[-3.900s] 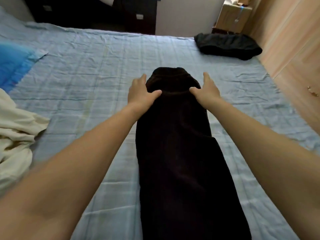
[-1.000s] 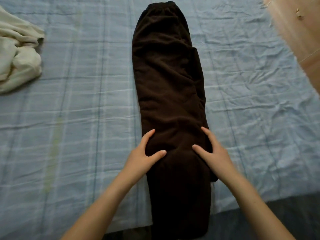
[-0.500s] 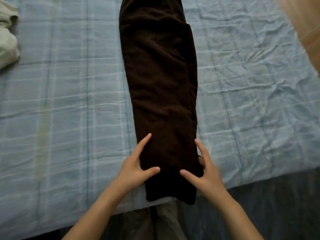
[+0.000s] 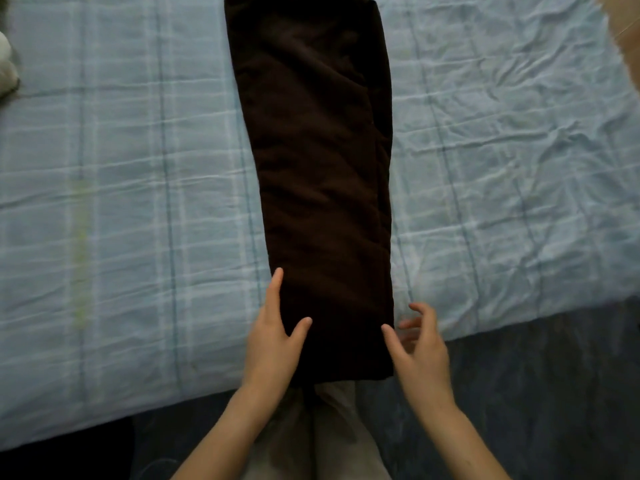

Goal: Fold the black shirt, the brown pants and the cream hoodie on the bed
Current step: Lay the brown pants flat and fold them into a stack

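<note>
Brown pants (image 4: 322, 168) lie on the bed (image 4: 121, 202), folded lengthwise into one long strip. The strip runs from the top of the view down to the near bed edge, and the hem end hangs just over that edge.

Left hand (image 4: 273, 341) is at the pants' left edge near the hem. Its fingers are straight and laid along the edge, the thumb spread flat on top of the fabric. It is released, touching only, with no clear grasp.

Right hand (image 4: 419, 344) is at the pants' right edge, at about the same height as the left. The thumb tip touches the edge; the fingers are loosely curled and spread, off the fabric over the sheet. It holds nothing and is a bit motion-blurred.

Both forearms come in from below the hem, one on each side of the strip.

A sliver of the cream hoodie (image 4: 5, 74) shows far left of the pants, well apart from them. A wood surface (image 4: 627, 36) is far right of the pants, up in the corner. The person's legs (image 4: 332, 427), in light trousers, are directly below the hem.
</note>
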The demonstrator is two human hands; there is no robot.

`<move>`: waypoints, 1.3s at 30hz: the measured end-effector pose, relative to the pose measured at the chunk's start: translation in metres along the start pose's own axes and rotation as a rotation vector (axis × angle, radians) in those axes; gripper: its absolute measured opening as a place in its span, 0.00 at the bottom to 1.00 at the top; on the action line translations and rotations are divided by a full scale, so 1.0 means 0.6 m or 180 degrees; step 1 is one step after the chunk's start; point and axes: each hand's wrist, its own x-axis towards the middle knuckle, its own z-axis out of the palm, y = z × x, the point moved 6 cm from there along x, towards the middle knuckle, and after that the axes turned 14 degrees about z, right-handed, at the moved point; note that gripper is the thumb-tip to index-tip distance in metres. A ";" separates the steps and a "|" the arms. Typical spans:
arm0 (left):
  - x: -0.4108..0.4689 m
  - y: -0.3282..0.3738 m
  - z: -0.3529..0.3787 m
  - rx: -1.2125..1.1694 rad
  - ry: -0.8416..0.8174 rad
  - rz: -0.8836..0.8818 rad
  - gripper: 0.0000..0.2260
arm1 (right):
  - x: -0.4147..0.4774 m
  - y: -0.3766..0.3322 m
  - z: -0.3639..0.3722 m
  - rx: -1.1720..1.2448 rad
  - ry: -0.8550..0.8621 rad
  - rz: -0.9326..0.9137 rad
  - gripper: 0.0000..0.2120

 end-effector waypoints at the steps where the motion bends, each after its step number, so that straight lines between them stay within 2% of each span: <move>1: -0.012 -0.003 0.003 -0.0122 0.0120 -0.0129 0.39 | -0.009 0.007 0.010 0.0065 -0.0082 0.0060 0.25; 3: -0.030 -0.007 0.008 -0.0129 0.0261 -0.0270 0.36 | -0.019 0.011 0.027 0.0119 -0.0287 0.0116 0.27; 5: -0.042 -0.004 0.008 -0.0050 0.0392 -0.0205 0.33 | -0.023 0.009 0.024 0.0294 -0.0261 0.0115 0.27; 8: -0.056 0.009 0.007 -0.0040 0.0542 0.0034 0.29 | -0.036 0.020 -0.015 0.0497 0.0178 -0.0127 0.27; 10: -0.063 0.002 0.018 -0.0203 0.0432 -0.0001 0.28 | -0.043 0.039 -0.033 0.0551 0.0348 -0.0167 0.27; 12: -0.066 -0.011 0.033 -0.0335 0.0239 -0.0202 0.29 | -0.037 0.053 -0.022 0.0466 0.0164 0.0004 0.26; 15: -0.062 -0.018 0.040 -0.0213 0.0219 -0.0170 0.29 | -0.012 0.053 0.014 0.0246 -0.0238 0.0204 0.28; 18: -0.053 -0.015 0.032 -0.0105 0.0411 -0.0122 0.29 | 0.010 0.032 0.012 0.0018 -0.0090 -0.0017 0.35; 22: -0.010 -0.011 0.011 -0.0175 0.0710 -0.0256 0.28 | 0.033 -0.027 0.024 0.0161 -0.0088 -0.0521 0.31; 24: 0.020 -0.006 0.010 -0.0297 0.0737 -0.0148 0.28 | 0.046 -0.065 0.045 -0.0271 0.0124 -0.0778 0.29; 27: 0.032 -0.004 0.016 -0.0169 0.0608 -0.0154 0.28 | 0.049 -0.085 0.081 -0.1574 0.0081 -0.0889 0.28; 30: 0.041 0.013 0.011 0.0738 0.0591 -0.0123 0.29 | 0.055 -0.108 0.059 -0.1535 0.0244 -0.0990 0.28; 32: 0.089 0.053 0.009 0.1381 0.0712 0.0376 0.28 | 0.076 -0.167 0.047 -0.1293 0.0612 -0.1429 0.28; 34: 0.157 0.092 0.014 0.1650 0.0771 0.0960 0.26 | 0.111 -0.231 0.064 -0.1263 0.0743 -0.1760 0.27; 36: 0.220 0.099 0.027 0.1963 0.0632 0.1255 0.26 | 0.156 -0.263 0.089 -0.1383 0.0663 -0.1730 0.27; 39: 0.263 0.045 0.067 0.2395 0.0062 0.1142 0.26 | 0.220 -0.233 0.122 -0.1775 0.0480 -0.1290 0.27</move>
